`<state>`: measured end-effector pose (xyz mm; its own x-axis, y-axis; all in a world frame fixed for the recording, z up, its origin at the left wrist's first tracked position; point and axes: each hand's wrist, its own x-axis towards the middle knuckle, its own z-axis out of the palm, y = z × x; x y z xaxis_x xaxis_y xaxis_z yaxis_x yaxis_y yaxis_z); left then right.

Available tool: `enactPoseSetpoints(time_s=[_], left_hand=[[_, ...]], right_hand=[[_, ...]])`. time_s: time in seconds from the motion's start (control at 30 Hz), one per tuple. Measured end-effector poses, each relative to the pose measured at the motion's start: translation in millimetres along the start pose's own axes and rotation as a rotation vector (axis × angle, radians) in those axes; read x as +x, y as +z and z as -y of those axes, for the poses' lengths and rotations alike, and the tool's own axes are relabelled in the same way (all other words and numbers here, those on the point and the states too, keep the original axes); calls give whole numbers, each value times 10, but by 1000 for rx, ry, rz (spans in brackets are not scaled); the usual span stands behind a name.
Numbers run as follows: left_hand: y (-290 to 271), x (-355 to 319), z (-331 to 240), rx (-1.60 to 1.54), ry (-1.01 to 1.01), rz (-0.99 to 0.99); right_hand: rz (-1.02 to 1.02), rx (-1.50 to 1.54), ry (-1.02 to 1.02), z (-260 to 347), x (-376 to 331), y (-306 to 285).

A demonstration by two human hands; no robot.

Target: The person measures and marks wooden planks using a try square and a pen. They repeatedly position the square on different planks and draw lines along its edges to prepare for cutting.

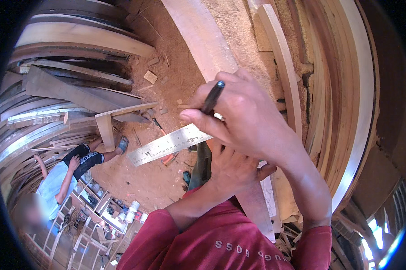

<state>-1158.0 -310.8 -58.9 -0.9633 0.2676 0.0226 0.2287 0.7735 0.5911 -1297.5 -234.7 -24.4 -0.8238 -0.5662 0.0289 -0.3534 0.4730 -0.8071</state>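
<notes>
My right hand (252, 105) is closed round a dark pen (213, 96), its blue end pointing up and its tip hidden beneath the fingers. Just under it, my left hand (236, 168) is closed at the near end of a steel ruler (167, 145), pressing against a wooden plank. The ruler lies across the plank, and its far part sticks out to the left over the floor. The plank (198, 33) runs from the top of the view, under both hands, toward my body. The ruler's near end and the left fingertips are partly covered.
Stacked curved boards (347, 112) stand at the right, with a narrow wooden strip (279, 58) beside the plank. More timber (77, 40) is piled at the left. A person (61, 180) sits at lower left. An orange-handled tool (159, 127) lies on the dusty floor.
</notes>
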Motion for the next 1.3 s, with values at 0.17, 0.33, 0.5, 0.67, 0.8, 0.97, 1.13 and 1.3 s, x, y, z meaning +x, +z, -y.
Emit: enactPoseSetpoints(time_s=[0.17, 0.33, 0.5, 0.67, 0.8, 0.97, 1.13, 1.3], left_hand=[[-70, 151, -19, 51, -36, -1], [-93, 107, -37, 47, -27, 16], [-72, 93, -32, 34, -25, -27], [-139, 192, -30, 14, -45, -21], [-119, 87, 8, 24, -52, 74], [-128, 71, -1, 64, -36, 9], [-154, 202, 38, 13, -27, -6], [-227, 71, 156, -51, -17, 7]], right_hand=[[-3, 48, 59, -132, -71, -245], [-52, 29, -42, -29, 18, -18], [-10, 18, -23, -56, -30, -108], [-64, -159, -31, -103, -34, -419], [-40, -103, -86, 49, 124, -93], [55, 4, -34, 66, 129, 19], [-166, -130, 160, -250, -158, -525], [-256, 54, 469, -434, -430, -548]])
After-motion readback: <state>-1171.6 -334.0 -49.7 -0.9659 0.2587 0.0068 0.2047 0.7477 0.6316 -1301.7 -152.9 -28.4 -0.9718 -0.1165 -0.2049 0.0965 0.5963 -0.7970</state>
